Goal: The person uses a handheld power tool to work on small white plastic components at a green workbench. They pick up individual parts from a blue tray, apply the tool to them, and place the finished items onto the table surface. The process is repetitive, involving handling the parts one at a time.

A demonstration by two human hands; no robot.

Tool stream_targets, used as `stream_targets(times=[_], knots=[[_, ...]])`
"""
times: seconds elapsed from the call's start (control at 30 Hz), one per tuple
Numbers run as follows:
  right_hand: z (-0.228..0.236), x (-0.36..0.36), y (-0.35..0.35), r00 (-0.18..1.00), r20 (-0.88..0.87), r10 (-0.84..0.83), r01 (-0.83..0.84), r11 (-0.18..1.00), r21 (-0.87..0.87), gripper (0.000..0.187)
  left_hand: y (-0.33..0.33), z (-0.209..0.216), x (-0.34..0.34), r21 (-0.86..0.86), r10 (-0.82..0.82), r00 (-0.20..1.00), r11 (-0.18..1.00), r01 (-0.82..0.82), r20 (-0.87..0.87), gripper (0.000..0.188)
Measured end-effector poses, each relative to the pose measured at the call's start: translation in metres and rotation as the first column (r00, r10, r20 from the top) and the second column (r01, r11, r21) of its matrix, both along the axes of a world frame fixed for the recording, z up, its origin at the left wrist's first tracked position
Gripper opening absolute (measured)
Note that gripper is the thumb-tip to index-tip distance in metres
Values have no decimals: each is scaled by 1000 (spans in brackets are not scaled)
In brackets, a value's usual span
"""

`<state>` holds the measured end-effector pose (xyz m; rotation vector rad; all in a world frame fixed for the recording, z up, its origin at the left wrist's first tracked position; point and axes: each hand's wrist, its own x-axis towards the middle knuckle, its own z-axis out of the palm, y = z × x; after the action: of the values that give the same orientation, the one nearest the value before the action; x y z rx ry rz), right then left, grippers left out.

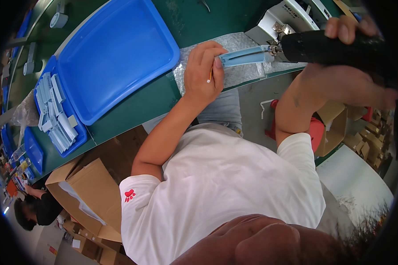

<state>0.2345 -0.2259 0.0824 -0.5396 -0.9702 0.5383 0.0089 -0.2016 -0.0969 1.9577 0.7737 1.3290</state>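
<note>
My left hand [202, 74] is closed on the left end of a light blue plastic housing [247, 59], long and narrow, held over the bubble wrap. A thin orange wire with a small white connector [209, 81] hangs out by its thumb. My right hand [351, 86] grips a black power screwdriver [311, 47] lying nearly level. The screwdriver's metal nose meets the housing's right end, and its long thin bit appears to reach along the housing toward my left hand. Whether the tip touches a screw is too small to tell.
A large blue tray [115, 57] lies on the green table [132, 108]. Beside it, a smaller blue tray [77, 143] holds several light blue housings [53, 106]. Bubble wrap [239, 42] lies under my hands. A silver box-shaped device [269, 22] stands behind. Another person [42, 205] is at far left.
</note>
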Motion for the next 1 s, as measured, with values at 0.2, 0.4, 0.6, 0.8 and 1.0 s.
stream_targets(times=[0.2,0.4,0.6,0.8,1.0], knots=[[-17,8,-16,998,-9,-64,65,996,59,101,-3,-6,-3,20,-3,1000,1000,3,6,16],[-27,5,-18,979,-5,-205,205,979,21,109,-6,5,-2,7,-21,1000,1000,21,-8,16],[24,30,-30,996,-83,33,-13,972,233,90,27,37,-35,-98,-169,967,983,153,-190,14],[61,48,-40,964,-83,252,-223,939,263,81,206,60,-55,31,117,944,993,-113,-307,31],[37,-19,-2,998,66,15,-18,999,50,92,387,47,-60,-630,126,972,744,-223,-196,57]])
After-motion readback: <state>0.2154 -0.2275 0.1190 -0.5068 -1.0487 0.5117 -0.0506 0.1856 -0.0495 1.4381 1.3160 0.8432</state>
